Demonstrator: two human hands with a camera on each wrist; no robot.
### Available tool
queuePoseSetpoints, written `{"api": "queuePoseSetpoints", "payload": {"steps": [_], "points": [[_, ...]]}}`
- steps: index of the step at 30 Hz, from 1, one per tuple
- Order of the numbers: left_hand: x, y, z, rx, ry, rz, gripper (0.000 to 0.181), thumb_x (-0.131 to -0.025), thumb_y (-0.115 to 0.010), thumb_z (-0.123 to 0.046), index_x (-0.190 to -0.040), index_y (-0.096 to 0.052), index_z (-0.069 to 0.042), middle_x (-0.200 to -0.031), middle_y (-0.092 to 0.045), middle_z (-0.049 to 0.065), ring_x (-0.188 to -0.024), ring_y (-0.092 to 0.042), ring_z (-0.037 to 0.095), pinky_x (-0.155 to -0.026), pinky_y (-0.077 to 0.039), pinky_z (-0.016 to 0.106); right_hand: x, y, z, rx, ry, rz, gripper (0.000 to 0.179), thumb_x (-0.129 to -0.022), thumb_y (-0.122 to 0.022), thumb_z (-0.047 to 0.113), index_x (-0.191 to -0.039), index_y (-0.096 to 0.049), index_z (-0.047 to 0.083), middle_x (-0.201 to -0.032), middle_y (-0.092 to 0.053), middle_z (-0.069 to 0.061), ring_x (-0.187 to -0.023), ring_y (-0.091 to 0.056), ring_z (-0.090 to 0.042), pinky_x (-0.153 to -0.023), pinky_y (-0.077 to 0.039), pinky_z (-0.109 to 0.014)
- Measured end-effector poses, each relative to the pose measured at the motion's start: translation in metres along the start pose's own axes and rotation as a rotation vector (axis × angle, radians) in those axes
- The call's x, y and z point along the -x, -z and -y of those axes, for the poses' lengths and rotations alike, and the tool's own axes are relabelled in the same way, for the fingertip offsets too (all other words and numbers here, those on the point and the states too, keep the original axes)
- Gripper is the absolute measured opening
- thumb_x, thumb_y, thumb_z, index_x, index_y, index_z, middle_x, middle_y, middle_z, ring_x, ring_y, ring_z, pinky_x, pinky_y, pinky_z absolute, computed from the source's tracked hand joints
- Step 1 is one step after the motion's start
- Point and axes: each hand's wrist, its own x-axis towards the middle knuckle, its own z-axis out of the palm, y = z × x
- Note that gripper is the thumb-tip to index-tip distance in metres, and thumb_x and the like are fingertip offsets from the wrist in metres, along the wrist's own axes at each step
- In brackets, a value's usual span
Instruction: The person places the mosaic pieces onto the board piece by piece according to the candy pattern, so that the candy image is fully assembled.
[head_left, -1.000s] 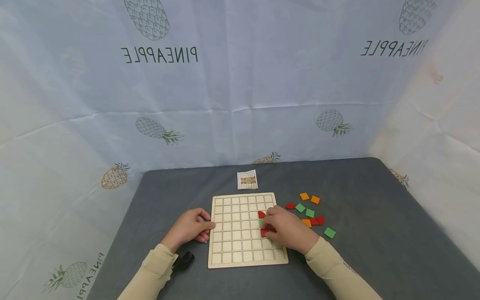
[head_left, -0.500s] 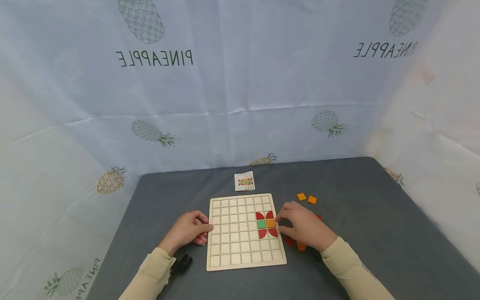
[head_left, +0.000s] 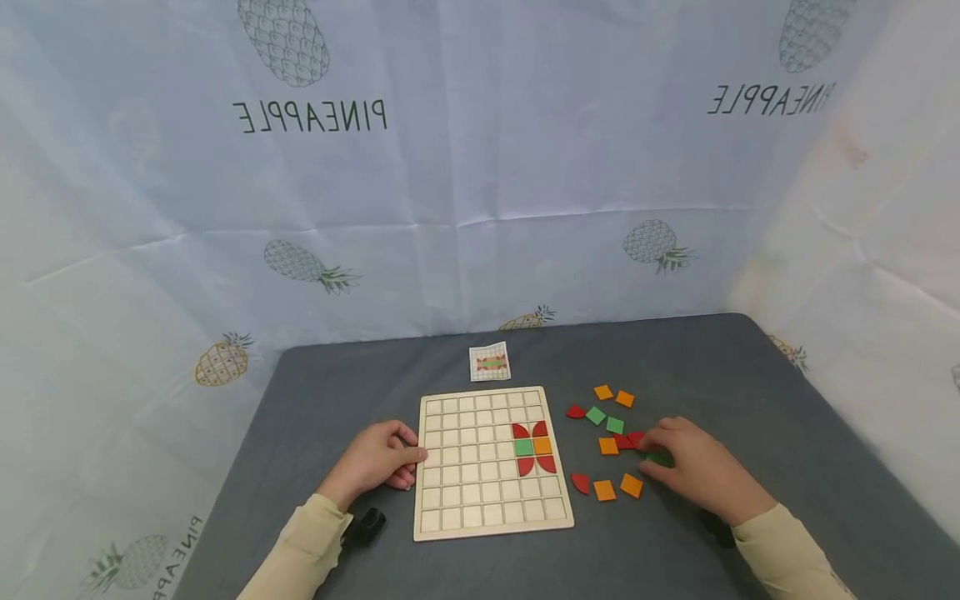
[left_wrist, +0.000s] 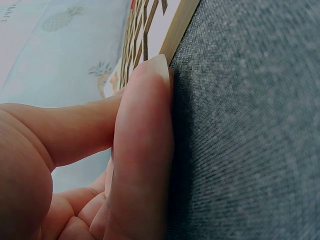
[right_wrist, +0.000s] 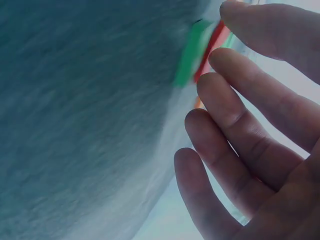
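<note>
A light wooden grid board (head_left: 468, 487) lies flat on the table. On its right side sit a green square tile (head_left: 523, 447), an orange square tile (head_left: 542, 446) and several red rounded tiles (head_left: 526, 467). My left hand (head_left: 371, 458) holds the board's left edge between thumb and fingers; the thumb (left_wrist: 145, 110) shows at that edge in the left wrist view. My right hand (head_left: 701, 468) is over the loose tiles, fingers spread around a green tile (head_left: 658, 458) partly hidden beneath them. In the right wrist view the fingers look loosely extended, apart from the green tile (right_wrist: 191, 55).
Right of the board lie loose orange tiles (head_left: 632, 485), red tiles (head_left: 580, 483) and green tiles (head_left: 596, 416). A small printed pattern card (head_left: 489, 362) lies behind the board. The dark grey table (head_left: 360, 375) meets a pineapple-print cloth at the back.
My right hand set tiles at the board's right side, withdrew from it and moved right over the loose tiles. My left hand has stayed at the board's left edge.
</note>
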Motion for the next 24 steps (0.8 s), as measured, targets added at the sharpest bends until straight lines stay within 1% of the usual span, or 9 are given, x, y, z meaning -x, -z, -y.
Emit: {"api": "queuePoseSetpoints", "payload": {"steps": [5, 7, 13, 18, 21, 24], "points": [[0.0, 0.0, 0.001, 0.006, -0.005, 0.004, 0.026, -0.095, -0.086, -0.019, -0.108, -0.068, -0.006, -0.079, -0.07, 0.011, -0.061, -0.073, 0.018, -0.057, -0.066, 0.035, 0.004, -0.003, -0.01, 0.017, -0.046, 0.02, 0.021, -0.085, -0.093, 0.031, -0.1, -0.079, 0.026, -0.097, -0.067, 0.012, -0.094, -0.063, -0.011, -0.081, -0.062, -0.041], [0.001, 0.001, 0.001, 0.013, -0.009, 0.008, 0.027, -0.095, -0.086, -0.019, -0.109, -0.068, -0.005, -0.079, -0.07, 0.011, -0.061, -0.073, 0.018, -0.058, -0.066, 0.035, 0.005, -0.003, -0.013, 0.025, -0.05, 0.021, 0.023, -0.084, -0.094, 0.031, -0.1, -0.079, 0.025, -0.096, -0.067, 0.011, -0.093, -0.063, -0.012, -0.08, -0.061, -0.043], [0.002, 0.0, 0.001, 0.016, -0.013, 0.011, 0.027, -0.094, -0.087, -0.02, -0.108, -0.068, -0.006, -0.079, -0.07, 0.01, -0.061, -0.072, 0.018, -0.058, -0.065, 0.035, 0.008, 0.0, -0.015, 0.038, -0.081, 0.03, 0.023, -0.083, -0.094, 0.031, -0.098, -0.08, 0.022, -0.096, -0.068, 0.008, -0.092, -0.063, -0.015, -0.079, -0.061, -0.044], [0.0, -0.001, 0.001, 0.017, -0.015, 0.008, 0.027, -0.094, -0.087, -0.02, -0.108, -0.067, -0.006, -0.078, -0.07, 0.01, -0.061, -0.072, 0.018, -0.058, -0.065, 0.035, 0.006, 0.002, -0.012, 0.031, -0.064, 0.027, 0.021, -0.085, -0.093, 0.031, -0.099, -0.08, 0.021, -0.094, -0.067, 0.009, -0.09, -0.063, -0.014, -0.079, -0.061, -0.044], [-0.001, 0.0, 0.002, 0.019, -0.02, 0.01, 0.027, -0.094, -0.086, -0.019, -0.108, -0.067, -0.006, -0.078, -0.07, 0.01, -0.062, -0.073, 0.018, -0.058, -0.065, 0.035, -0.002, 0.003, -0.006, 0.014, -0.046, 0.032, 0.021, -0.086, -0.092, 0.032, -0.099, -0.081, 0.022, -0.095, -0.067, 0.009, -0.09, -0.063, -0.013, -0.079, -0.061, -0.043], [0.0, 0.0, 0.003, 0.02, -0.019, 0.01, 0.027, -0.094, -0.086, -0.02, -0.108, -0.067, -0.007, -0.078, -0.07, 0.01, -0.062, -0.073, 0.018, -0.059, -0.066, 0.035, -0.015, 0.003, 0.008, -0.005, -0.005, 0.016, 0.018, -0.088, -0.091, 0.031, -0.099, -0.081, 0.022, -0.093, -0.066, 0.009, -0.088, -0.06, -0.012, -0.077, -0.059, -0.04]]}}
